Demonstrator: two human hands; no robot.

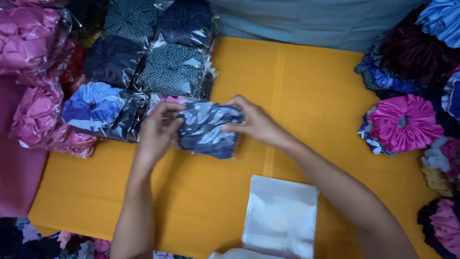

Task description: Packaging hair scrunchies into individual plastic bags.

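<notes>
Both my hands hold a dark blue scrunchie in a clear plastic bag (207, 128) just above an orange cloth (306, 96). My left hand (158, 129) grips the bag's left end, fingers curled over its top edge. My right hand (254, 122) pinches the bag's right end. A stack of empty clear plastic bags (281, 216) lies on the cloth below my hands, nearer to me.
Bagged scrunchies in dark blue, dotted grey, light blue (93, 103) and pink (36, 112) are piled at the left. Loose scrunchies, among them a bright pink one (405, 122), are heaped at the right. A grey-blue cloth (311, 19) lies at the far edge.
</notes>
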